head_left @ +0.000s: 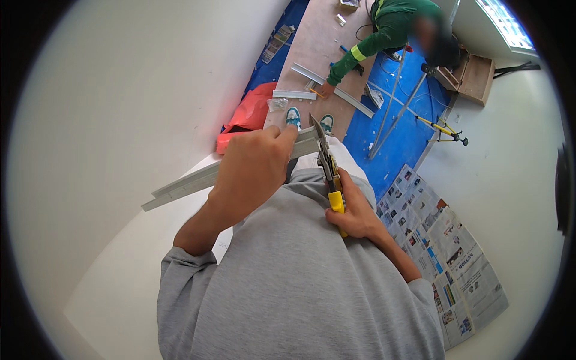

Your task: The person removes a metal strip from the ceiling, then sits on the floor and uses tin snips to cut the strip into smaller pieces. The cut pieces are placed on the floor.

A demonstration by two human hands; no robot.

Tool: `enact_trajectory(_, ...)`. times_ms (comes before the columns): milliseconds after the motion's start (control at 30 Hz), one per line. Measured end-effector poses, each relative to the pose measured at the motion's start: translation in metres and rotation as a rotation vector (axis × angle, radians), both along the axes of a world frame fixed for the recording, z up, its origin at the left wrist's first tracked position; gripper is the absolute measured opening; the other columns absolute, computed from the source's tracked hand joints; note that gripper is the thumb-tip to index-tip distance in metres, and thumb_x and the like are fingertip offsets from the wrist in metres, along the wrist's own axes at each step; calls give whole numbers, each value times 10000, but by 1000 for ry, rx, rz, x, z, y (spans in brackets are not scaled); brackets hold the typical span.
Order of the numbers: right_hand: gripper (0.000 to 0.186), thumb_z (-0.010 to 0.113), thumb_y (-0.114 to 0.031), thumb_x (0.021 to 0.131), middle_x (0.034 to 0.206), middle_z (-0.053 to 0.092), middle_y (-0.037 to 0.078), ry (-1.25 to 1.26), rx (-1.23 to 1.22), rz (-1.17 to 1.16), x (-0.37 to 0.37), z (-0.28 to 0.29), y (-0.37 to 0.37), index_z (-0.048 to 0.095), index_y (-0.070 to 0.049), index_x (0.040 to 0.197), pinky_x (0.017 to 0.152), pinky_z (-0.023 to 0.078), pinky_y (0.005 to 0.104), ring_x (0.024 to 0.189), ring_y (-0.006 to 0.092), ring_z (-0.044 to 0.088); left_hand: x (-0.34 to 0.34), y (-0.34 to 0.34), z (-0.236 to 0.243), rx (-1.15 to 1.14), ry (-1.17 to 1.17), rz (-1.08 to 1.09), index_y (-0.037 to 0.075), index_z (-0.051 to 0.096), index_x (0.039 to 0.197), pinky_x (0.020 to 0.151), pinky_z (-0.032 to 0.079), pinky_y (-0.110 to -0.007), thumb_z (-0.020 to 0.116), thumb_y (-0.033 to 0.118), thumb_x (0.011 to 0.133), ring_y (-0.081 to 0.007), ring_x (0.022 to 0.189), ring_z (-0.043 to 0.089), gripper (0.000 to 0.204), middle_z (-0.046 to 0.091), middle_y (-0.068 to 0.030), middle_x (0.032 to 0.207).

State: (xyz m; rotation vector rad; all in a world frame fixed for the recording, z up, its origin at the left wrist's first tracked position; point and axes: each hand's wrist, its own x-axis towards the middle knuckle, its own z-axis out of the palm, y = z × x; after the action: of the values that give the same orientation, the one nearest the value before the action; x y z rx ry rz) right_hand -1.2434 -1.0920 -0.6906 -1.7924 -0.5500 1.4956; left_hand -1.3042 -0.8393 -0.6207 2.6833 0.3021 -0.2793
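Note:
My left hand (255, 157) is closed around a grey metal channel (187, 182), held slantwise in front of my body, its long end sticking out to the left. In my right hand (359, 211) is a pair of tin snips (329, 169) with yellow handles. The blades point away from me and lie against the channel's right end. Whether they bite into the metal, I cannot tell. My left fingers grip close to that end.
A co-worker in a green sleeve (375, 45) bends over a wooden board (318, 33), one hand by a long metal profile (354, 101). A shorter profile (294, 95) lies near my shoes. Around are a red bag (255, 108), blue sheeting (384, 171), a yellow-and-black tripod (441, 129), a wooden box (477, 79) and newspapers (462, 270).

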Motion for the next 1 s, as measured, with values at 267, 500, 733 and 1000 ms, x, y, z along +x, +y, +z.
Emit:
enact_trajectory(267, 1003, 710, -220, 758, 1472, 428, 345, -100, 16, 64, -3, 2, -6, 200, 102, 1559, 1187, 347, 429, 1385, 464, 454, -18, -16, 5, 60, 66, 49, 26, 687, 1196, 604, 525, -399, 739, -1, 759, -286, 689, 670, 440, 657, -104, 786)
enact_trajectory(500, 884, 721, -202, 747, 1234, 546, 313, -153, 33, 128, 4, 10, 1, 299, 102, 1462, 1023, 451, 457, 1155, 440, 568, -21, -16, 18, 67, -9, 13, -2, 694, 1179, 586, 524, -382, 711, -14, 781, -260, 686, 679, 398, 666, -106, 793)
enact_trajectory(733, 700, 720, -179, 716, 992, 571, 271, -179, 97, 130, 22, 23, 18, 384, 79, 1274, 868, 481, 469, 940, 419, 586, -19, -3, 39, 54, -104, 59, -10, 697, 1186, 598, 530, -368, 729, -47, 743, -252, 687, 676, 446, 671, -107, 802)
enact_trajectory(1000, 631, 693, -148, 696, 940, 571, 260, -67, 140, 177, 39, 33, 39, 400, 59, 1214, 846, 482, 461, 888, 408, 576, -15, 11, 59, 92, -88, 53, -18, 699, 1173, 567, 504, -363, 718, 19, 809, -223, 679, 667, 366, 654, -93, 783)
